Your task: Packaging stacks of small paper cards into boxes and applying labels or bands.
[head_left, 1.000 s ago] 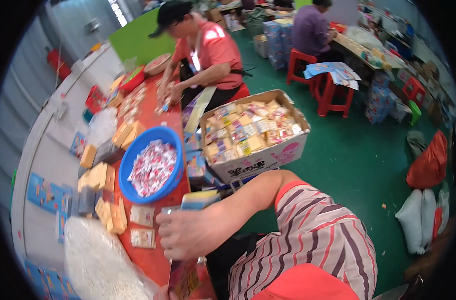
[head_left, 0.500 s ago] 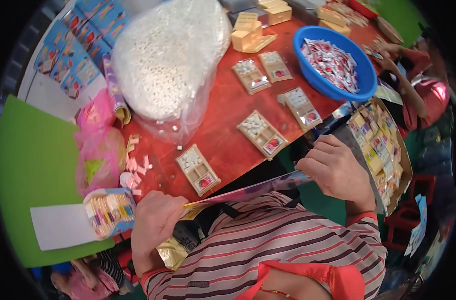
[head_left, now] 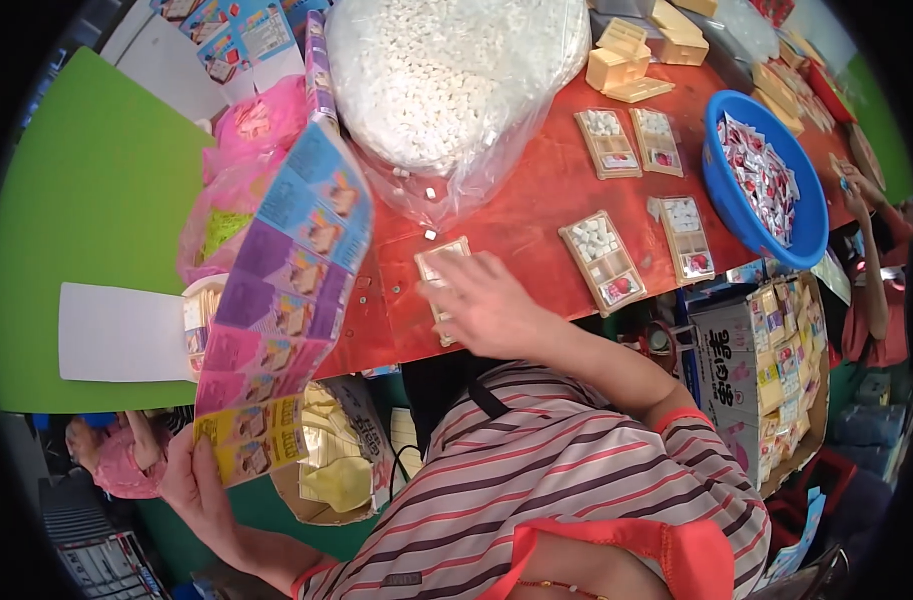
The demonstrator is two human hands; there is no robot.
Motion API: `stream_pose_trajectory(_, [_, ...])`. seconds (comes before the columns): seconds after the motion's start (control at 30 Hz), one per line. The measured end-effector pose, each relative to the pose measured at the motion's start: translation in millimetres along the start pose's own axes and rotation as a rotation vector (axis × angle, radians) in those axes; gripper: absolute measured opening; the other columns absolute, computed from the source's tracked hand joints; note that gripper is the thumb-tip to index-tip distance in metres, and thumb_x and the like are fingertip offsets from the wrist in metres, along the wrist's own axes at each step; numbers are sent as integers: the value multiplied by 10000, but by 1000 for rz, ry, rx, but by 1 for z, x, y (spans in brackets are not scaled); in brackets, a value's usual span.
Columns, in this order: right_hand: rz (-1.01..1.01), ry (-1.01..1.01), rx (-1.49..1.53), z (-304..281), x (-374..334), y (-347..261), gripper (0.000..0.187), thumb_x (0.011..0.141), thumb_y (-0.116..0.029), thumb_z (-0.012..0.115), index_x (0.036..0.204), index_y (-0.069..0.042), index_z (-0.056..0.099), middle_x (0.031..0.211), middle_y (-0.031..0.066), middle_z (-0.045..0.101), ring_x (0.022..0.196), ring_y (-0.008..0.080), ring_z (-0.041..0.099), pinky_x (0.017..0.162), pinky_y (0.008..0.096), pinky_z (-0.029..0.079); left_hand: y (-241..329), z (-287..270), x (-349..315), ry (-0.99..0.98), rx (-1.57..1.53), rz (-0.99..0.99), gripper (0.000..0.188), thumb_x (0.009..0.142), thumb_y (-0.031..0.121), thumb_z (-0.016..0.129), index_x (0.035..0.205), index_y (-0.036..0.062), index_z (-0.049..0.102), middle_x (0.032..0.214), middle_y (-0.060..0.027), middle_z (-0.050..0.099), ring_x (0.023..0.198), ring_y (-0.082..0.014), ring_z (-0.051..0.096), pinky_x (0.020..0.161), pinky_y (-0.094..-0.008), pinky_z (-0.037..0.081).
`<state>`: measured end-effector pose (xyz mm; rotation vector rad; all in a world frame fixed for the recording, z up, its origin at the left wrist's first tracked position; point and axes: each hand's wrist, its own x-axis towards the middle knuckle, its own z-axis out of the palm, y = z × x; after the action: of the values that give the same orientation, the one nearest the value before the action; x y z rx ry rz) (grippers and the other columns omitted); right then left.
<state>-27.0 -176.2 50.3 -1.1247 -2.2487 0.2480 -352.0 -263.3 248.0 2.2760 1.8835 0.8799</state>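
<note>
A multicoloured printed sheet (head_left: 277, 320), banded blue, purple, pink and yellow, hangs from my left hand (head_left: 195, 478). My fingers pinch its yellow end, and the blue end reaches up past the pink bag. My right hand (head_left: 487, 305), slightly blurred, is over a small beige compartment tray (head_left: 445, 258) near the table's front edge. Its fingers look spread and hide most of that tray. To its right lies a similar tray (head_left: 605, 262) with white cubes and a red-printed packet.
Behind sits a big clear bag of white cubes (head_left: 447, 80). At the right is a blue basin (head_left: 719, 190) of small packets, above a carton (head_left: 807, 420) of filled trays. More trays lie on the red table (head_left: 517, 210). A person's hands (head_left: 857, 190) show at far right.
My right hand has let go of the sheet and moved left over the tray. My left hand swung the sheet left and down, turning it upright. The view shifted, too.
</note>
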Motion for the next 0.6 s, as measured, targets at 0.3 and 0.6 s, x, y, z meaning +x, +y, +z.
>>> stream_pose_trajectory(0.3, [-72,-105,-137,58,-12,28,526,873,-387,594,1257,-29,565,1427,163,430,1377,322,332,1080,499,293,-2,109,-6,172,410,202,277,838,5,603,1109,30,652,761,-109,583,673,-293,558,681,-410,435])
stream_pose_trajectory(0.6, [36,-75,-158,20,-29,41,441,854,-279,630,1216,-34,574,1410,168,440,1324,320,396,1052,484,321,31,202,-37,-133,220,281,276,792,68,641,1066,52,667,899,-111,598,801,-280,582,735,-398,421])
